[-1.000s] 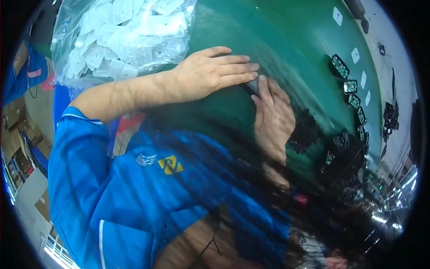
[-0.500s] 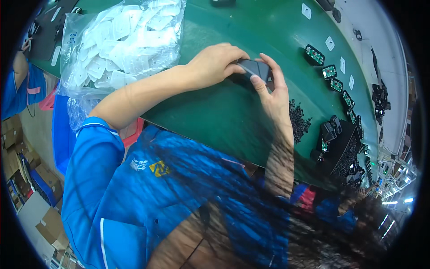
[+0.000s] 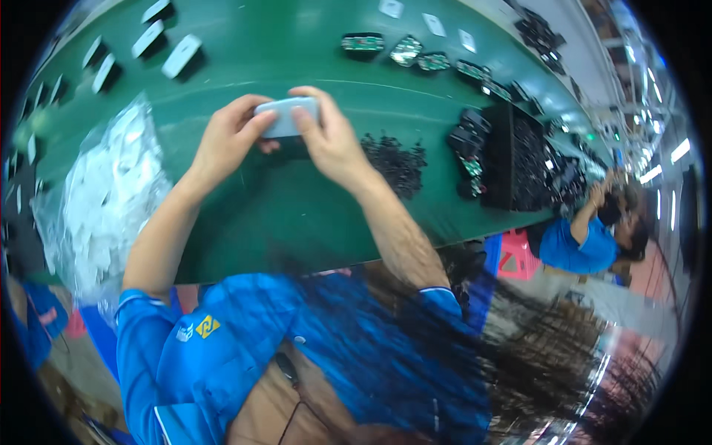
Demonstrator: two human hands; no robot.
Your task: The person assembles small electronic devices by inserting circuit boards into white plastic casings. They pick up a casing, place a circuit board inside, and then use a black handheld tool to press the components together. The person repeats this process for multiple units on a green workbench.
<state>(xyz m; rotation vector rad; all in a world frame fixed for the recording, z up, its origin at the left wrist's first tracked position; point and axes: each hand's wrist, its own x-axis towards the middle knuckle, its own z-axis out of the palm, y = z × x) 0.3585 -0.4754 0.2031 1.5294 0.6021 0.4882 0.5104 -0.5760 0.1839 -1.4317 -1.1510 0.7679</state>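
Observation:
Both of my hands hold a small boxy device case (image 3: 285, 119) above the green workbench, its pale grey cover face turned up. My left hand (image 3: 233, 137) grips the case's left end, thumb on the cover and fingers curled round the side. At the other end, my right hand (image 3: 330, 139) is closed on it, with the thumb pressing on the pale face and the fingers along the far edge. Its underside is hidden. Close to my right hand lies a heap of small black parts (image 3: 397, 163).
A clear bag of white plates (image 3: 111, 200) lies at left on the green bench (image 3: 245, 230). Pale-topped cases (image 3: 182, 55) stand far left. Open black housings with circuit boards (image 3: 363, 43) line the far right, beside a black bin (image 3: 498, 159). Another person (image 3: 582, 241) sits at right.
My view has swung, so the bag now lies farther left and more cases show. The case remains in both hands, now with its pale face up rather than dark grey.

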